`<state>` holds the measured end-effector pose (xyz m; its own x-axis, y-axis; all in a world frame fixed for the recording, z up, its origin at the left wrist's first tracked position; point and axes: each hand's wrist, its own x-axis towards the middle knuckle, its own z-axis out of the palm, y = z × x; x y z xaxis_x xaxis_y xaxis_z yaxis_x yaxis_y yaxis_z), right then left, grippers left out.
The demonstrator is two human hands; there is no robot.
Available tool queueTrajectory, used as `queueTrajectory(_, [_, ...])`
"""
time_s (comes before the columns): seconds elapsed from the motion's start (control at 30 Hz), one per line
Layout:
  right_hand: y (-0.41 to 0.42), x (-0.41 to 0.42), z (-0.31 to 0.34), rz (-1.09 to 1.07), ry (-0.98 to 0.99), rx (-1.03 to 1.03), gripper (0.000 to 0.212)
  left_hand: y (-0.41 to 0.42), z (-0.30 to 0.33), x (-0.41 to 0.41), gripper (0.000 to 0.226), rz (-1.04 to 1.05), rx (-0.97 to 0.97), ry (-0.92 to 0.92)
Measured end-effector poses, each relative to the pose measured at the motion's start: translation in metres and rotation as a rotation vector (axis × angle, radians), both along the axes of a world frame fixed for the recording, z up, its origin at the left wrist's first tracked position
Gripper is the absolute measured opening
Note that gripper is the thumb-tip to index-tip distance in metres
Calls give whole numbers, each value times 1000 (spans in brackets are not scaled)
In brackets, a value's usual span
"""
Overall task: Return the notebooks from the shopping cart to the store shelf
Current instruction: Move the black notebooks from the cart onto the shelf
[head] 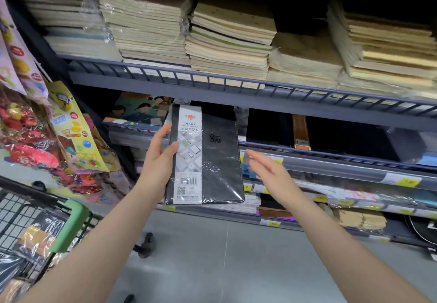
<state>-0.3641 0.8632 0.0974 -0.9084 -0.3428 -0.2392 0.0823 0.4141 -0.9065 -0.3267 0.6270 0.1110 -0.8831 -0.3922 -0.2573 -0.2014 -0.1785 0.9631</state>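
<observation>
My left hand (159, 158) grips the left edge of a black diary notebook (218, 160) wrapped in clear plastic, with a white label band down its cover. I hold it upright in front of the middle shelf (331, 158). Just right of the notebook's lower half, my right hand (272, 172) is blurred, its fingers spread and holding nothing. At the lower left is the black wire shopping cart (21, 210) with a green handle (71, 224), and wrapped notebooks (35, 236) lie inside it.
The upper shelf (212, 82) carries several stacks of cream-edged notebooks. Dark notebooks and a brown one (300, 132) sit on the middle shelf. Lower shelves hold more stationery behind yellow price tags (406, 181). Colourful packaged goods (28, 123) hang at the left. Grey floor lies below.
</observation>
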Motion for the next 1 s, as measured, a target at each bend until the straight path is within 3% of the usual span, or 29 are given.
queueTrajectory(0.13, [16, 9, -3, -71, -344, -291, 31, 36, -9, -17, 43, -63, -2, 1])
queueTrajectory(0.3, [58, 19, -19, -96, -345, -353, 50, 71, -28, -33, 38, -172, -29, -81])
queueTrajectory(0.33, [64, 19, -20, -106, -333, -357, 50, 78, -27, -36, 39, -213, -85, -111])
queueTrajectory(0.4, [73, 17, -19, -155, -312, -401, 49, 84, -23, -39, 44, -309, -402, -94])
queueTrajectory(0.53, [82, 4, -9, -287, -281, -404, 54, 57, -18, -49, 39, -154, -1106, 248])
queueTrajectory(0.63, [84, -13, -6, -352, -267, -382, 56, 29, -25, -68, 59, -330, -1410, 163])
queueTrajectory(0.73, [78, -32, -5, -382, -234, -376, 55, 20, -44, -72, 82, -602, -1583, -96])
queueTrajectory(1.0, [47, -85, -24, -466, -234, -361, 57, 22, -60, -71, 92, -519, -1612, -44])
